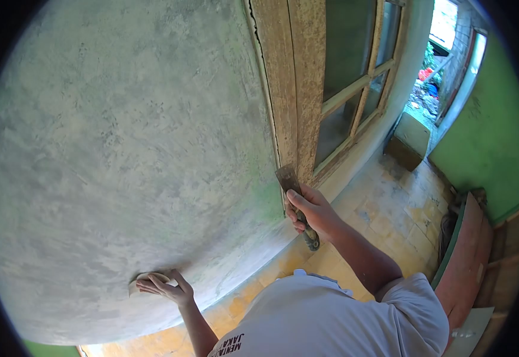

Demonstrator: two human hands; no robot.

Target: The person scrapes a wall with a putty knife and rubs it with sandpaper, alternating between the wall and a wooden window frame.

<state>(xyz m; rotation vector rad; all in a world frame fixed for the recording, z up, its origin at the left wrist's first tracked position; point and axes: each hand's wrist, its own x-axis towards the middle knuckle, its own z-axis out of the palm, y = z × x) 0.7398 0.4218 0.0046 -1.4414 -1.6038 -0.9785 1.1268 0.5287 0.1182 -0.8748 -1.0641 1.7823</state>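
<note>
My right hand (307, 211) is wrapped round the handle of a putty knife (287, 178), its flat metal blade pointing up beside the wooden window frame (280, 89). Lower left, my left hand (167, 288) presses a pale, thin sheet (151, 277) against the grey plastered wall (122, 149). The fingers lie over part of the sheet, and what it is made of cannot be told. Greenish patches show on the plaster near the frame.
A window with glass panes (347, 53) stands at upper centre. Yellow tiles cover the floor (390, 208). A box-like block (410, 140) sits by the doorway. A reddish curved board (465, 256) leans at the right near a green wall (485, 125).
</note>
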